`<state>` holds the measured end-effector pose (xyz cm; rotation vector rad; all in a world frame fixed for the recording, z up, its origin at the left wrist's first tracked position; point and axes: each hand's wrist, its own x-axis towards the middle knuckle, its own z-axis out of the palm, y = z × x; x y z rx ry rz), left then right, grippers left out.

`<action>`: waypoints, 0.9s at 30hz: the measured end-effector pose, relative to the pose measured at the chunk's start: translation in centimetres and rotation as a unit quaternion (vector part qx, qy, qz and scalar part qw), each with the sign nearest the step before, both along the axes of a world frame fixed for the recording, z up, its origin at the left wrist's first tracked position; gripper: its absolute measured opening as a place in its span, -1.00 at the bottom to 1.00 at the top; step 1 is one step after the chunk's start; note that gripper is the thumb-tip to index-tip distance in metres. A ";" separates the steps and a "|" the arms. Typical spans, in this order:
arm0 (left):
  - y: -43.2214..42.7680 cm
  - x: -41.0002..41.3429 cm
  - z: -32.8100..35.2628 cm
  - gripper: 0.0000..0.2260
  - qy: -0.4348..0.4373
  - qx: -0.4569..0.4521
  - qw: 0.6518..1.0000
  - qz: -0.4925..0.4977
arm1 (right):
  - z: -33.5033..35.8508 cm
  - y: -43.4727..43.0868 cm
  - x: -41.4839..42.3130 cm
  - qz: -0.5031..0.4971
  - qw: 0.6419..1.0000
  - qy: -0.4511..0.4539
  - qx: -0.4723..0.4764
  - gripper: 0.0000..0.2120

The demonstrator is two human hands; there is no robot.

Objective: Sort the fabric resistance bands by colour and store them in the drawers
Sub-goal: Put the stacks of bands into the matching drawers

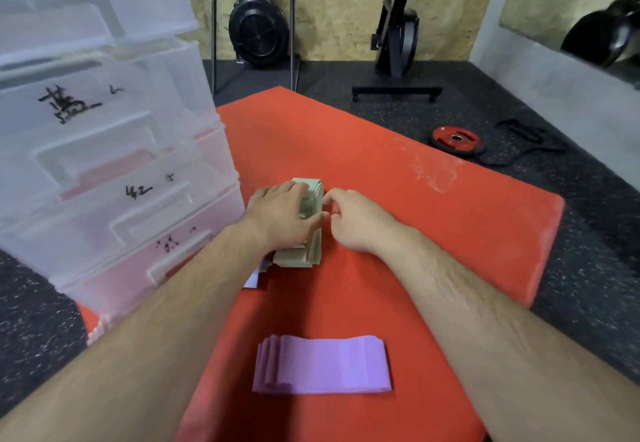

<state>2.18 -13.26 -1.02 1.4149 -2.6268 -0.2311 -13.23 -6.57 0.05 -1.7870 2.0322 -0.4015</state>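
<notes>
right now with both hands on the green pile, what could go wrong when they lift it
1. The green bands are a loose stack; the left hand lies flat on top and the right hand only pinches an edge, so layers may slide apart.
2. A pale band peeks out beneath and could get carried along.
3. The drawers look shut, so no hand would be free to open one.

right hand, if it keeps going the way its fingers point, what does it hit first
The right hand points left toward the stack of green bands, fingertips about at its edge. It would likely meet that stack first, right by the left hand resting on top. Whether it already touches is unclear.
</notes>
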 end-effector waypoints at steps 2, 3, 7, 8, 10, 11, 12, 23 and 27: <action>0.1 0.2 -0.3 -0.50 -0.021 -0.010 1.000 -0.012 | -0.4 -0.6 0.0 -0.017 1.000 -0.007 0.012 -0.69; 0.3 0.4 -0.4 -0.52 -0.026 -0.016 0.999 -0.017 | -0.6 -0.8 0.0 -0.028 0.999 -0.012 0.015 -0.68; 1.9 0.9 -0.1 -0.60 -0.033 -0.031 0.999 -0.025 | -2.2 -1.9 -0.2 -0.083 0.994 -0.064 0.004 -0.66; 2.4 1.0 -0.1 -0.62 -0.031 -0.034 0.999 -0.028 | -2.5 -2.1 -0.2 -0.096 0.992 -0.082 0.002 -0.62; 3.3 1.5 -0.2 -0.66 -0.018 -0.038 0.999 -0.030 | -3.1 -2.4 -0.1 -0.111 0.987 -0.113 0.003 -0.51; 3.7 1.7 -0.3 -0.67 -0.010 -0.040 0.999 -0.032 | -3.4 -2.6 -0.1 -0.114 0.985 -0.130 0.007 -0.45; 3.9 2.0 -0.3 -0.69 -0.002 -0.040 0.999 -0.034 | -3.5 -2.6 0.0 -0.116 0.982 -0.148 0.013 -0.39; 5.0 4.2 -0.6 -0.68 0.055 0.014 0.998 -0.036 | -3.2 -4.5 1.6 -0.141 0.938 -0.317 0.004 -0.63; 5.2 3.7 0.0 -0.77 0.104 0.021 0.994 -0.010 | -2.1 -3.5 1.1 -0.112 0.943 -0.311 -0.023 -0.73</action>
